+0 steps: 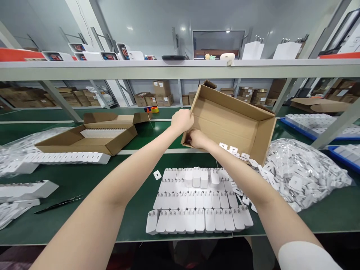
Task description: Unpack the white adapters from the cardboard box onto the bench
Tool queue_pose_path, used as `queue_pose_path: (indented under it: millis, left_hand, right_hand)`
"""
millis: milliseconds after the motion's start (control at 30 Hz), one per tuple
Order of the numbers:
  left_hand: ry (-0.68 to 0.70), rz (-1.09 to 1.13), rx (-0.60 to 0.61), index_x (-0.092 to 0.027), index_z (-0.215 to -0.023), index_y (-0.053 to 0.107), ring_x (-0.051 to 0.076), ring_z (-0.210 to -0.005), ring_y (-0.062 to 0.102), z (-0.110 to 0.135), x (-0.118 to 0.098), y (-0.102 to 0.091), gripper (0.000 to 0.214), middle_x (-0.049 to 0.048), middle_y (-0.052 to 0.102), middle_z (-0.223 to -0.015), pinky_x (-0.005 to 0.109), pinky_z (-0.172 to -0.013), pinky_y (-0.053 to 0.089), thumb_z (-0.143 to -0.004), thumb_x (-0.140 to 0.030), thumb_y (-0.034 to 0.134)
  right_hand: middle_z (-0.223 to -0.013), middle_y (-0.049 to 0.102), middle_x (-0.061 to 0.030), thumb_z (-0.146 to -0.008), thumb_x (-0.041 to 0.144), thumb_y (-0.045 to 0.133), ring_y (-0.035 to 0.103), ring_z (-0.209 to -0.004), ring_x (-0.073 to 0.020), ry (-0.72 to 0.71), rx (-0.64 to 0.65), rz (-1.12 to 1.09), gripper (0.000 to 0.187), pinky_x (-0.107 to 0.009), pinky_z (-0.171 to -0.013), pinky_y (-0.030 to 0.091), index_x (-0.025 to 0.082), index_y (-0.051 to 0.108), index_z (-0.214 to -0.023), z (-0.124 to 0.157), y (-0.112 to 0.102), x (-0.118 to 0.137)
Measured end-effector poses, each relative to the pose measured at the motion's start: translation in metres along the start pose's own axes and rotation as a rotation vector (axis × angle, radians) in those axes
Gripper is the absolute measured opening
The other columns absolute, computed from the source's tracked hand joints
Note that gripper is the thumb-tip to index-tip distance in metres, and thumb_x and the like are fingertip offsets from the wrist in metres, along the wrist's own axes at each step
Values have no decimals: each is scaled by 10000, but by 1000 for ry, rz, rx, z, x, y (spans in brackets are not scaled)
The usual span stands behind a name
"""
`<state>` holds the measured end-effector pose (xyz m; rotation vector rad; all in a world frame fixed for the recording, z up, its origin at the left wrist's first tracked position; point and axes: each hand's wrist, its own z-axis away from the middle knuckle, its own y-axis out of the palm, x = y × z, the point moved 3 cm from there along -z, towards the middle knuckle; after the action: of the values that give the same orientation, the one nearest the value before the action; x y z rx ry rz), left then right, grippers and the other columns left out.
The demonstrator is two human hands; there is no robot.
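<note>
A brown cardboard box (225,116) is tilted up, its open inside facing me. My left hand (182,120) is closed round its left edge. At the box's lower left corner is my right hand (198,138), its fingers curled against the inside and partly hidden. Below the box stand rows of white plug adapters (194,221), prongs up. Small white square plates with cutouts (233,150) lie by the box's lower edge, partly behind my right forearm. One loose white plate (157,175) lies left of the rows.
A clear bag of white plates (303,176) bulges at the right, near blue trays (317,137). Another open cardboard box (109,144) stands left, behind a row of white adapters (70,158). Black tweezers (59,204) lie front left. A shelf (140,71) crosses above.
</note>
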<state>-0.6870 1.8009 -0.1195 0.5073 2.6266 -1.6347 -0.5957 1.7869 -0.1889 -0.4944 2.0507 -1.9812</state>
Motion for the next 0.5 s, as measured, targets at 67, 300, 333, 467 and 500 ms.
queue_pose_path:
  millis: [67, 300, 333, 467, 500]
  left_hand:
    - [2, 4, 6, -135, -1006, 681, 322, -990, 670, 1, 1, 0, 356, 179, 694, -1040, 383, -842, 526, -968, -322, 380]
    - [7, 36, 11, -134, -1016, 678, 324, -987, 663, 4, 2, -1, 369, 178, 688, -1014, 384, -842, 524, -970, -333, 370]
    - [10, 41, 12, -133, -1013, 678, 328, -987, 663, 4, 1, -2, 370, 180, 686, -1014, 386, -839, 525, -968, -333, 370]
    - [26, 49, 1, -130, -1015, 676, 353, -993, 661, 2, -1, -5, 369, 188, 679, -1025, 415, -838, 527, -961, -328, 370]
    - [29, 47, -6, -129, -1017, 677, 358, -996, 661, 1, -2, -5, 367, 190, 680, -1028, 421, -841, 527, -958, -325, 373]
  right_hand:
    - [-1096, 648, -75, -949, 345, 603, 617, -994, -191, -42, 50, 24, 219, -380, -889, 511, 137, 646, -1002, 12, -4, -7]
    - [-814, 630, -18, -883, 181, 631, 572, -701, -134, 66, 288, 154, 51, -274, -661, 466, 133, 622, -897, 71, -6, -84]
    - [-764, 619, -12, -863, 156, 639, 562, -665, -132, 103, 323, 171, 32, -270, -637, 454, 133, 620, -850, 81, -6, -98]
    - [-669, 615, -34, -767, 60, 646, 584, -633, -177, 168, 369, 175, 89, -290, -610, 444, 144, 624, -748, 116, -14, -134]
    - [-724, 647, -66, -774, 55, 621, 611, -685, -204, 155, 333, 157, 92, -306, -635, 457, 144, 641, -785, 121, -17, -136]
